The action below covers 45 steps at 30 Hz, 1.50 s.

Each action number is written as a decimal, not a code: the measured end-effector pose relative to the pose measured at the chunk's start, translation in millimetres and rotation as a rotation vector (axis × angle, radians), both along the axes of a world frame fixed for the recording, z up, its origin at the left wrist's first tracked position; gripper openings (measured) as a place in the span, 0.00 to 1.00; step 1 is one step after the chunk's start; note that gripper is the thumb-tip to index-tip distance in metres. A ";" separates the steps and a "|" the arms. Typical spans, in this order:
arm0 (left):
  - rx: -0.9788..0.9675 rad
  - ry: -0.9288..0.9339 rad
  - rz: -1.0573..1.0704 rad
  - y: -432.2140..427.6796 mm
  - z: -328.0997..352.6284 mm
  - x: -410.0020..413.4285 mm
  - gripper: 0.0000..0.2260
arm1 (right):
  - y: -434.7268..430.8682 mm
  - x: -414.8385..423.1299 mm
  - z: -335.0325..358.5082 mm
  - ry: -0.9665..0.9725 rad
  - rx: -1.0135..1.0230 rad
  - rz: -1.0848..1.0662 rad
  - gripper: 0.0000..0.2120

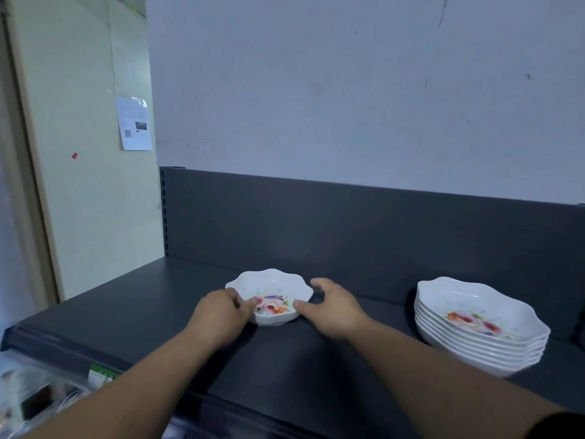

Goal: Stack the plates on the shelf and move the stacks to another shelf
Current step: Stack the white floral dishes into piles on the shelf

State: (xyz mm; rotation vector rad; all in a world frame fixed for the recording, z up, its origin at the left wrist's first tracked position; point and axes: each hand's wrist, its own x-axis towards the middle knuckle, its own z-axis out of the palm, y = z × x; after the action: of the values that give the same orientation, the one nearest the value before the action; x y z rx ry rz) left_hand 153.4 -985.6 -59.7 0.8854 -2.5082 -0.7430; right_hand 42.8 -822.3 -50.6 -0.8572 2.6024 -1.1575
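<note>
A small white scalloped plate [272, 289] with a flower print sits on the dark grey shelf [133, 299], near its middle. My left hand [223, 312] grips its left rim, thumb inside over the print. My right hand [332, 307] is at the right rim: the thumb touches the edge and the fingers curl around the far side. To the right stands a stack of several larger white flowered plates [478, 324], apart from both hands.
The shelf's dark back panel [348, 223] rises behind the plates, with a pale wall above. A lower shelf with blurred items [47, 384] shows at the bottom left. A paper sheet [134, 125] hangs on the cream wall at the left.
</note>
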 end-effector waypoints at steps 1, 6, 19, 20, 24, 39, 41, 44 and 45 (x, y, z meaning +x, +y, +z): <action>0.014 0.007 -0.003 -0.1 -0.2 2.6 0.13 | -1.5 0.0 -1.8 -0.054 -0.034 -0.021 0.34; 0.055 0.040 -0.042 4.7 -1.8 9.7 0.12 | -5.8 5.8 -9.9 -0.308 -0.184 -0.028 0.35; 0.032 0.348 -0.234 90.1 25.9 -1.9 0.10 | 79.3 5.4 31.5 -0.091 -0.280 -0.168 0.34; 0.026 0.369 -0.257 100.8 29.7 -6.2 0.10 | 92.0 3.2 38.4 -0.053 -0.277 -0.181 0.34; 0.023 0.431 -0.335 147.0 44.0 -26.5 0.11 | 145.4 -10.1 58.9 0.017 -0.288 -0.230 0.35; 0.036 0.328 -0.376 263.3 37.8 -84.9 0.19 | 272.2 -52.0 50.0 -0.089 -0.223 -0.287 0.31; 0.031 0.316 -0.350 267.7 34.2 -87.1 0.20 | 278.3 -56.2 48.2 -0.077 -0.179 -0.270 0.32; 0.019 0.309 -0.314 271.9 30.9 -88.9 0.22 | 283.4 -57.6 50.1 -0.005 -0.040 -0.233 0.30; 0.019 0.312 -0.300 273.1 30.5 -89.5 0.23 | 284.5 -57.2 51.2 0.036 0.014 -0.215 0.29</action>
State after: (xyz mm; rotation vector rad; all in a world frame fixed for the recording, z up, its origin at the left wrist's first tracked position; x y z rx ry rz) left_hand 63.9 -712.5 -29.3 0.3633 -2.3765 -0.9199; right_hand -14.4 -537.8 0.5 -0.6117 2.7840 -1.1832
